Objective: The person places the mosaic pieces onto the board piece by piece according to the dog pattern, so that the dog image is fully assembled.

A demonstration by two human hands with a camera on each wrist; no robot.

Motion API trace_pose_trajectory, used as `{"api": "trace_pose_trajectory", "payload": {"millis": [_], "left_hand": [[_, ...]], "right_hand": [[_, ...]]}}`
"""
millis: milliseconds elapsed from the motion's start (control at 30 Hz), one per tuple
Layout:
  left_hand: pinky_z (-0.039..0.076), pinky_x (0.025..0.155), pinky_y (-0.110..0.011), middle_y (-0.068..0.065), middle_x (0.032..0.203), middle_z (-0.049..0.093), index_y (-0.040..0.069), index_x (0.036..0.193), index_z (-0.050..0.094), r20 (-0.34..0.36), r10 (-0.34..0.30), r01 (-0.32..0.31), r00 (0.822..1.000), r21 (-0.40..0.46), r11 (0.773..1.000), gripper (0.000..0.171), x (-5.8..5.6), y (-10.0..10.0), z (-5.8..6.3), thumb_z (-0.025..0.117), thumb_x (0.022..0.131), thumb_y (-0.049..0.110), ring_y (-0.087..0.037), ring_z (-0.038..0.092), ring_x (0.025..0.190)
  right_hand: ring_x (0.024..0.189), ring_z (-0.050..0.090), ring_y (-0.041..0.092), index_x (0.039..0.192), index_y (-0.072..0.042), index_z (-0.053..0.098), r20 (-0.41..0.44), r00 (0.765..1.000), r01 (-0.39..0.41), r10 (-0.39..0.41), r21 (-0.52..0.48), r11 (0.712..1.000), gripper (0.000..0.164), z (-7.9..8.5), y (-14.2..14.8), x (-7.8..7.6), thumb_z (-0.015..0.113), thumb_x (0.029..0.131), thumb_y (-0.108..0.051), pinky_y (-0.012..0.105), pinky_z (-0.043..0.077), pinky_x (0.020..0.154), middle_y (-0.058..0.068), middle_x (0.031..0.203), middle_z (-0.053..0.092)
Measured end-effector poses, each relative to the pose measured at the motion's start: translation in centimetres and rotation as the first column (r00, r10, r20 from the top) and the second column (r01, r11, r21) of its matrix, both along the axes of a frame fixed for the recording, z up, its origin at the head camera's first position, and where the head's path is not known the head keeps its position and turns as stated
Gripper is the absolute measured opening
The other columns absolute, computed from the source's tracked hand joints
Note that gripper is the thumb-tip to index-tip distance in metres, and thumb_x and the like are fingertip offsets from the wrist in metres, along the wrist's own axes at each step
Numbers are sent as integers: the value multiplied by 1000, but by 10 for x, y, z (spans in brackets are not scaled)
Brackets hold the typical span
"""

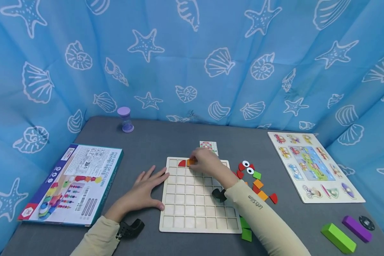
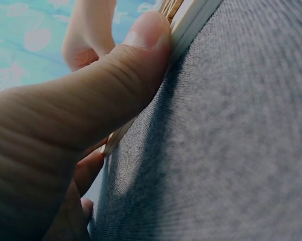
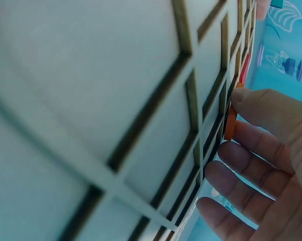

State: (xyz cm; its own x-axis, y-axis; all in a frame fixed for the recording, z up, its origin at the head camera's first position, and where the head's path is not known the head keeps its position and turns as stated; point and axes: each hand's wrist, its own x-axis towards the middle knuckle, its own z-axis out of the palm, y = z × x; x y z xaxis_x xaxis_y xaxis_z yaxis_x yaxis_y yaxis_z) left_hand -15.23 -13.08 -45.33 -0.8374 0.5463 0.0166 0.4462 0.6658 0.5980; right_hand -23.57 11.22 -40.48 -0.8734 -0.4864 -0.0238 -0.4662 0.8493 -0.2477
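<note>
A wooden grid board [image 1: 185, 211] lies on the grey table, with a red quarter-round piece [image 1: 182, 163] in its far row. My right hand [image 1: 208, 163] pinches an orange square tile [image 3: 231, 118] between thumb and forefinger at that far row, beside the red piece. The other fingers of this hand are loosely bent in the right wrist view. Spread out along the board's left edge, my left hand [image 1: 144, 192] touches the rim with thumb and fingertips. In the left wrist view its thumb [image 2: 125, 65] presses on the board's side.
Behind the board lies a small pattern card [image 1: 213, 147]. Loose red, orange and green pieces [image 1: 258, 184] are scattered to its right. A boxed toy [image 1: 73, 185] lies left, an hourglass [image 1: 126, 120] behind. A picture puzzle [image 1: 313, 170], a green block [image 1: 338, 238] and a purple block [image 1: 357, 229] lie right.
</note>
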Motion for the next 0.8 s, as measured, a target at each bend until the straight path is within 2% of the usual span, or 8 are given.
{"api": "trace_pose_trajectory", "payload": {"millis": [267,400,533,633,800], "left_hand": [[1,101,-59,-1,148,19,19,140,29,21,2,-2,1000,9,1000,105,2,1,3,70,53,60,-35,3,135],[1,101,-59,-1,148,19,19,141,28,27,2,-2,1000,13,1000,105,2,2,2,71,53,59,-35,3,135],[0,101,-59,-1,148,19,19,141,28,29,2,-3,1000,17,1000,105,2,2,2,71,53,59,-34,2,135],[1,101,-59,-2,148,19,19,140,29,28,4,-4,1000,17,1000,105,2,2,4,71,53,58,-35,2,135],[1,101,-59,-2,148,19,18,141,29,24,7,-7,1000,12,1000,105,2,2,5,71,54,58,-35,3,135]], "right_hand": [[72,52,8,90,-13,68,4,1000,-15,15,29,999,21,0,-2,3,71,74,-27,23,45,63,-3,81,58],[84,56,10,99,-17,67,38,999,28,-30,36,999,25,9,6,9,69,76,-28,28,47,70,-3,93,61],[88,57,13,104,-17,65,19,997,72,-72,11,997,27,26,35,19,67,79,-26,32,48,72,-2,97,61],[82,57,15,102,-13,66,-32,997,75,-75,-14,997,26,36,69,29,68,78,-23,32,48,68,0,92,60],[76,56,16,99,-10,66,-26,989,145,-145,5,989,25,40,127,50,69,77,-20,32,48,65,3,91,60]]}}
